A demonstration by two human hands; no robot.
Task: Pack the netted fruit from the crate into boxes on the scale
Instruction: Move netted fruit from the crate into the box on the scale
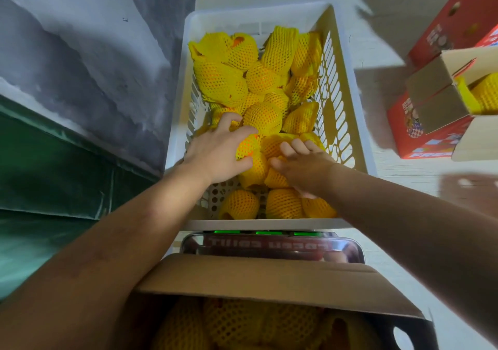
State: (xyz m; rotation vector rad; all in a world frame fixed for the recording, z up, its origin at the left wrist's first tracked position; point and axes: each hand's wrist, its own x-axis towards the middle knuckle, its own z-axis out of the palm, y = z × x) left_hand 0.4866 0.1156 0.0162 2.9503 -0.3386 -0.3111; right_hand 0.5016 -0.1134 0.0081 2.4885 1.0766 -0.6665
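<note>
Netted fruit (258, 85), each piece wrapped in yellow foam mesh, lying heaped inside the white slotted plastic crate (347, 85), piled deepest toward its far end and thinning toward its near edge. Sitting just beyond that near edge, an open brown cardboard box (258, 277) with flaps spread, already holding several more netted pieces in its shadowed interior. Resting under the box, a shiny metal scale pan (272, 247), with green lit digits glowing along its far edge. Standing on the pale counter (382, 40) toward its right edge, well apart from the crate, a red printed cardboard box (431, 112) with flaps up and yellow mesh showing inside; behind it, another red carton (458, 18). Reaching into the crate's near half, left hand (218, 153), fingers and thumb curling round one netted piece (249, 147). Beside it, almost touching, right hand (304, 166), fingers bent down onto neighbouring fruit (276, 178); whether actually gripping it, cannot tell.
</note>
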